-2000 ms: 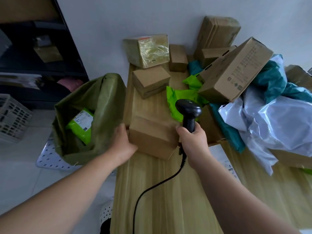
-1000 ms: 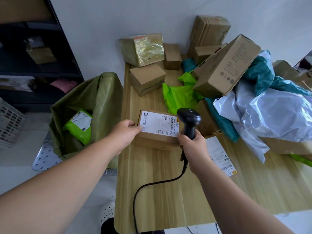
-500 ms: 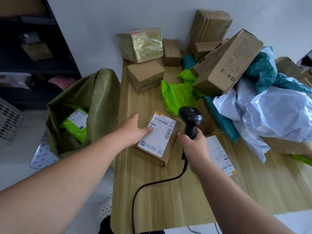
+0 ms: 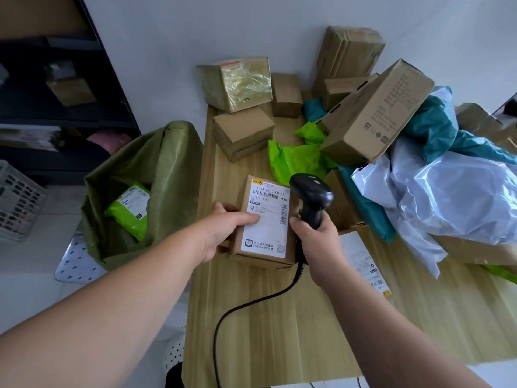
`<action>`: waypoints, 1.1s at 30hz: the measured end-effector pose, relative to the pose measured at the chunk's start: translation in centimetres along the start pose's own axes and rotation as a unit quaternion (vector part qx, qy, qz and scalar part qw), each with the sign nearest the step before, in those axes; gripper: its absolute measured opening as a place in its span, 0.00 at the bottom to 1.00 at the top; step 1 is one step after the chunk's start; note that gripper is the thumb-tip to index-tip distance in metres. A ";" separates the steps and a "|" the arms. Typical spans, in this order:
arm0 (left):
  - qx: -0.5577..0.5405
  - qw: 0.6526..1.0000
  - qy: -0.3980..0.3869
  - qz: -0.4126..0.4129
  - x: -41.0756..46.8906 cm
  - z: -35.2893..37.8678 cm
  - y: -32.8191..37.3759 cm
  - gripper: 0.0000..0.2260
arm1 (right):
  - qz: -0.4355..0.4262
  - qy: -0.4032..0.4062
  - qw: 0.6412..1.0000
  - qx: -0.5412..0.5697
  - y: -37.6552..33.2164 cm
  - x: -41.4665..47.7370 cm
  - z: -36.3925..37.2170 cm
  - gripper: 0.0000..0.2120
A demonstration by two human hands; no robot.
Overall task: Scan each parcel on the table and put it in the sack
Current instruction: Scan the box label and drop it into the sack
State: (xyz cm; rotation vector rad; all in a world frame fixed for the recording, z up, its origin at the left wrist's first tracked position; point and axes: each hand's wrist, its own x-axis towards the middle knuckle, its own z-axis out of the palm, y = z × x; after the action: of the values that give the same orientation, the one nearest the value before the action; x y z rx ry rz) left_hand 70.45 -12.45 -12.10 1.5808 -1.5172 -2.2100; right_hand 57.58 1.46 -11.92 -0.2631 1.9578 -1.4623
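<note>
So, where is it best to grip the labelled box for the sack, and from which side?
Grip the labelled box across its narrow width from above, hand coming from the sack side. It lies flat, label up; the right hand with the scanner crowds its right.

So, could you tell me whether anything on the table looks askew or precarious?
Yes: the long cardboard box at the back right sits tilted, leaning across the heap of mailer bags rather than flat on the table. Nothing looks spilled.
</note>
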 end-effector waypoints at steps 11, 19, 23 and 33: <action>-0.080 0.980 0.088 0.158 -5.7 -7.3 6.5 0.40 | -0.064 -0.107 0.992 -0.006 -10.6 -2.9 2.0 0.05; -0.085 0.940 0.220 0.247 -9.0 -16.7 9.5 0.43 | -0.066 -0.245 0.967 0.020 -17.6 -7.3 7.7 0.08; -0.084 0.937 0.252 0.229 -9.5 -20.6 8.5 0.44 | -0.044 -0.296 0.954 0.025 -19.2 -8.9 11.7 0.08; -0.082 0.939 0.263 0.208 -8.0 -26.7 5.4 0.45 | 0.027 -0.343 0.939 -0.012 -19.4 -9.8 19.4 0.10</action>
State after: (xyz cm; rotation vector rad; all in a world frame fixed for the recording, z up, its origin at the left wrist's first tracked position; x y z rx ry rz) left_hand 91.38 -29.27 -2.87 1.4656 -1.3105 -1.4887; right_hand 72.62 -15.21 6.67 -0.6315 1.3968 -1.1038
